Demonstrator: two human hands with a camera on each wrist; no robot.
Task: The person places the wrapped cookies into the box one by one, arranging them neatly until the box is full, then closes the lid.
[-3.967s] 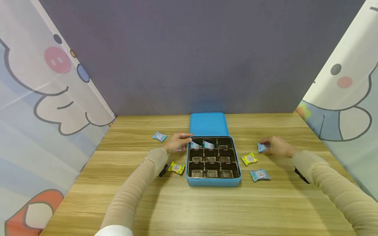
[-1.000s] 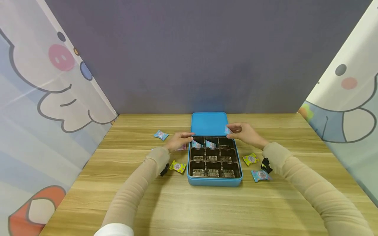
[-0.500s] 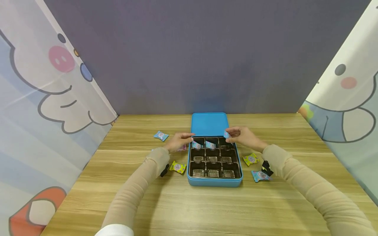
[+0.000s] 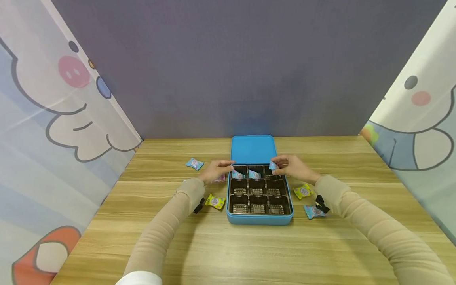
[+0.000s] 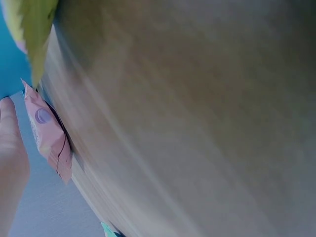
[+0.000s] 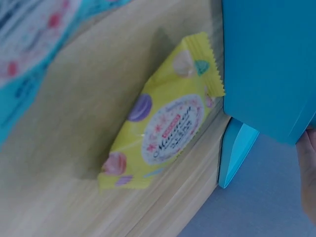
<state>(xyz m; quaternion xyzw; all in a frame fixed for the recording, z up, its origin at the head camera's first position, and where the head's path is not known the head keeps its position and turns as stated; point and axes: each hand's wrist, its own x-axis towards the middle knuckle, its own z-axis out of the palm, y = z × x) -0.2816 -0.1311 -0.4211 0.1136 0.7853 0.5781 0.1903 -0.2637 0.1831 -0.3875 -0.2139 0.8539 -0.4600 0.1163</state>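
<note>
A blue box [image 4: 259, 220] holds a dark tray divided into compartments. Two blue macaron packets stand in its back row: one packet [image 4: 237, 174] in the left compartment, another packet [image 4: 254, 174] in the middle one. My right hand [image 4: 293, 167] pinches a third blue macaron packet [image 4: 273, 165] between thumb and fingers, over the back right compartment. At the box's back left corner, my left hand [image 4: 215, 171] touches the rim with fairly straight fingers. Beside that hand lies a pink packet [image 5: 47, 131], partly hidden by it in the head view.
The blue lid [image 4: 253, 149] lies behind the box. Left of the box are a yellow packet [image 4: 215, 201] and a blue packet [image 4: 194, 164]. To its right, a yellow packet [image 6: 160, 123] and a blue packet [image 4: 313, 211] lie near my right wrist. A grey wall [image 4: 213, 79] stands behind the table.
My right hand picked up a blue macaron packet at the right, carried it left to the box and lowered it slightly toward the back right compartment. My left hand stays at the rim.
</note>
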